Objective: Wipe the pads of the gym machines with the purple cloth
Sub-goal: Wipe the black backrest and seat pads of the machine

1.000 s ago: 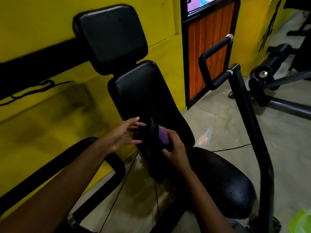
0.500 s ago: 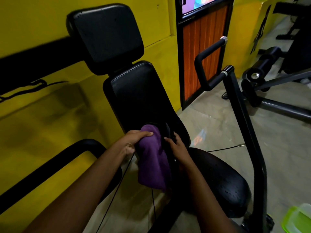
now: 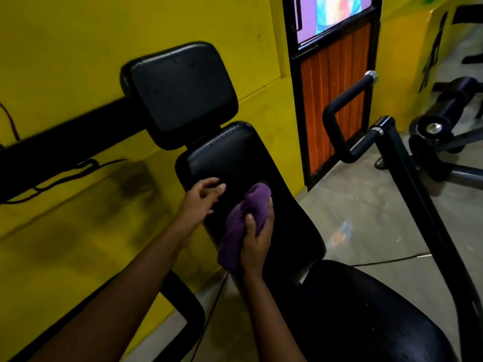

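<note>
I note the black back pad (image 3: 235, 158), tilted; purple cloth (image 3: 235, 231) bunched against it at 6 o'clock, gripped by right hand (image 3: 257, 239); left hand (image 3: 201, 202) at its 9 o'clock edge

— Who has the cloth (image 3: 244, 220) now?
— The right hand (image 3: 257, 244). Half a second ago it hung from the left hand (image 3: 201, 198).
— And the left?
— It has let go and moved up to the left edge of the back pad (image 3: 261, 163), fingers loose.
— The cloth itself?
— Bunched instead of hanging, and higher, against the back pad.
</note>
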`<state>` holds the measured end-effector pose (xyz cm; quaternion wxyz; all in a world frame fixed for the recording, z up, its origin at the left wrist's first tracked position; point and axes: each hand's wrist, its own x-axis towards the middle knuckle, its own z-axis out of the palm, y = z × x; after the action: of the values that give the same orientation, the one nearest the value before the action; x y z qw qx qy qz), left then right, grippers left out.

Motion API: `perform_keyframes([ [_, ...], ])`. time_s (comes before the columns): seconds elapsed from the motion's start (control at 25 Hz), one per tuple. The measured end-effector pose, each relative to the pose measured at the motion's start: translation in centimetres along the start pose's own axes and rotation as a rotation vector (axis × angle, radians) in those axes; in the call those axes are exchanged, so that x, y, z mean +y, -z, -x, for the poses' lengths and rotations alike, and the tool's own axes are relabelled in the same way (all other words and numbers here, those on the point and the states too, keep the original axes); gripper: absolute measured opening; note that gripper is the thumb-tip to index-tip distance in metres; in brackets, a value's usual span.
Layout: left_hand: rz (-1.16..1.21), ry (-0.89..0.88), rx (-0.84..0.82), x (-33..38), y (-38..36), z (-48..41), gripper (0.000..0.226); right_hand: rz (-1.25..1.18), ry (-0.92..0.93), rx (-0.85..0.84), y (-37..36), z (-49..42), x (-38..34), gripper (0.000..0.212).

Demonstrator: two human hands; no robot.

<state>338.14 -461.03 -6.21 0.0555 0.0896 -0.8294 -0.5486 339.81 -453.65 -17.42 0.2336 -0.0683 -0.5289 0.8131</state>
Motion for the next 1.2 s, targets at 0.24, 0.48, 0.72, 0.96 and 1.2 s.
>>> perform_keyframes([
  [0.24,-0.073,0.067,0.219,-2.3,3.7,-6.4,0.087,-0.037,0.007,0.151,-6.1,-4.8,0.1,0.068],
  [0.48,0.247,-0.057,0.111,-4.0,4.1,-10.1,0.104,0.496,0.28,-0.111,-14.8,-6.2,2.3,0.06],
  [0.72,0.288,-0.066,0.078,-5.5,3.6,-11.2,0.096,0.67,0.272,-0.025,-14.2,-12.3,3.9,0.064],
  [0.96,0.279,-0.082,0.093,-6.0,3.7,-11.5,0.122,0.718,0.493,-0.166,-14.1,-10.9,4.1,0.063],
  [1.2,0.212,-0.056,0.107,-6.4,3.4,-11.8,0.121,0.714,0.098,0.116,-10.9,-16.6,6.4,0.067],
])
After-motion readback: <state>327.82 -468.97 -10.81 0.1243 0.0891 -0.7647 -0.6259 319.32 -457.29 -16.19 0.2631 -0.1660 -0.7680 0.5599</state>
